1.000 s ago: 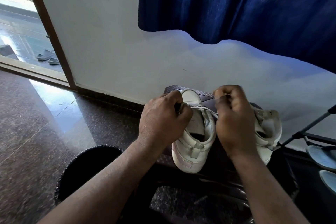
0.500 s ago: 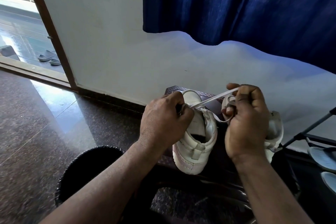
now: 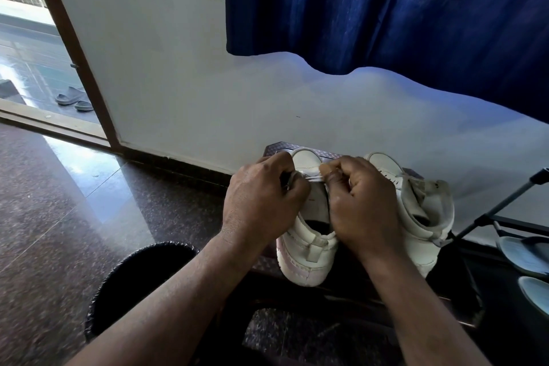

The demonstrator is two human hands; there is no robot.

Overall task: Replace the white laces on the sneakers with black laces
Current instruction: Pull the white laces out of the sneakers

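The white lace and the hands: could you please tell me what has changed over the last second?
The right hand, which had pulled a length of lace out up and rightward, has come back to the sneaker beside the left hand, still pinching the lace; only a short stretch now shows. The left hand kept gripping the sneaker; the other sneaker stayed put.

The left hand (image 3: pixel 261 202) and right hand (image 3: pixel 365 211) hid the eyelets of the near sneaker (image 3: pixel 309 252) and most of its white lace (image 3: pixel 312 178).
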